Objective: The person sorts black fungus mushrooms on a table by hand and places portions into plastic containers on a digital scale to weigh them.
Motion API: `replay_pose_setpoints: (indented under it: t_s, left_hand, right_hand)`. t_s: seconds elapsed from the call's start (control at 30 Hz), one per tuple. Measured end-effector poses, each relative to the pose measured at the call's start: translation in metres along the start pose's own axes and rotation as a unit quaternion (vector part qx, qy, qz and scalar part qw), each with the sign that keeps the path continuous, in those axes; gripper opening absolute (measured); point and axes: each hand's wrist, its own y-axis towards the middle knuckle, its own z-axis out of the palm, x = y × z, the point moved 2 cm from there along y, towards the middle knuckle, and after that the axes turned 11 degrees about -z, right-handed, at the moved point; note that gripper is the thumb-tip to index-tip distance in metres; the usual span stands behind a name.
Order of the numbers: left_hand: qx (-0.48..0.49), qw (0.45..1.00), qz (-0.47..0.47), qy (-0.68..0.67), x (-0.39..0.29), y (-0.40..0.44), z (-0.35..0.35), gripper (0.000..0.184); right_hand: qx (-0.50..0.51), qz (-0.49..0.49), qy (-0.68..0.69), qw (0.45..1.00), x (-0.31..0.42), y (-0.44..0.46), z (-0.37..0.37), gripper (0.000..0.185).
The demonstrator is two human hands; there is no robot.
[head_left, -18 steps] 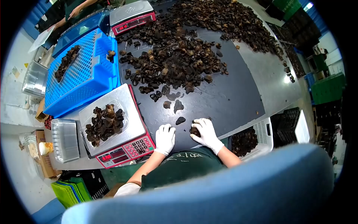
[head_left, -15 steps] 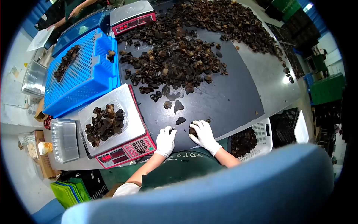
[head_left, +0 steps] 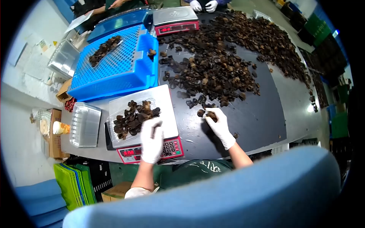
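My left hand (head_left: 152, 141), white-gloved and blurred, is at the front right edge of a clear plastic tray (head_left: 111, 123) heaped with dark brown wood ear mushrooms (head_left: 133, 118). The tray rests on the steel pan of a red digital scale (head_left: 171, 149); whether that hand's fingers are open or closed is smeared. My right hand (head_left: 220, 128), in a white glove too, is closed around a few wood ear mushroom pieces (head_left: 211, 115) above the dark mat (head_left: 243, 121). Just beyond its fingertips lies the near edge of a large mushroom pile (head_left: 216, 72).
Left of the pile stands a blue crate (head_left: 114, 83) with a filled tray on top. A second scale (head_left: 175, 27) is behind it. Empty clear trays (head_left: 85, 125) are stacked at left. Across the table show another person's gloved hands (head_left: 203, 6).
My left hand has moved left from the mat to the tray on the scale. My right hand has gone forward to the pile's edge with mushrooms in it. The view has shifted.
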Motion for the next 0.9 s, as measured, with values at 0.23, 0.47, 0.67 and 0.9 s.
replay_pose_setpoints:
  t_s: [0.23, 0.47, 0.67, 0.9]
  left_hand:
    - [-0.277, 0.941, 0.028, 0.191, 0.1, 0.052, -0.109, 0.02]
    - [-0.085, 0.979, -0.004, 0.187, 0.127, 0.043, -0.072, 0.025]
    - [-0.085, 0.994, -0.055, 0.037, 0.114, 0.036, -0.075, 0.035]
    - [-0.056, 0.95, -0.141, -0.271, 0.144, 0.03, -0.108, 0.053]
  right_hand:
    - [0.148, -0.058, 0.158, 0.975, 0.078, 0.061, 0.074, 0.034]
    - [0.164, -0.125, 0.08, 0.975, 0.1, 0.081, 0.091, 0.035]
    - [0.054, -0.115, -0.088, 0.988, 0.053, 0.065, 0.056, 0.029]
    - [0.131, -0.094, -0.402, 0.901, -0.009, 0.024, 0.033, 0.053]
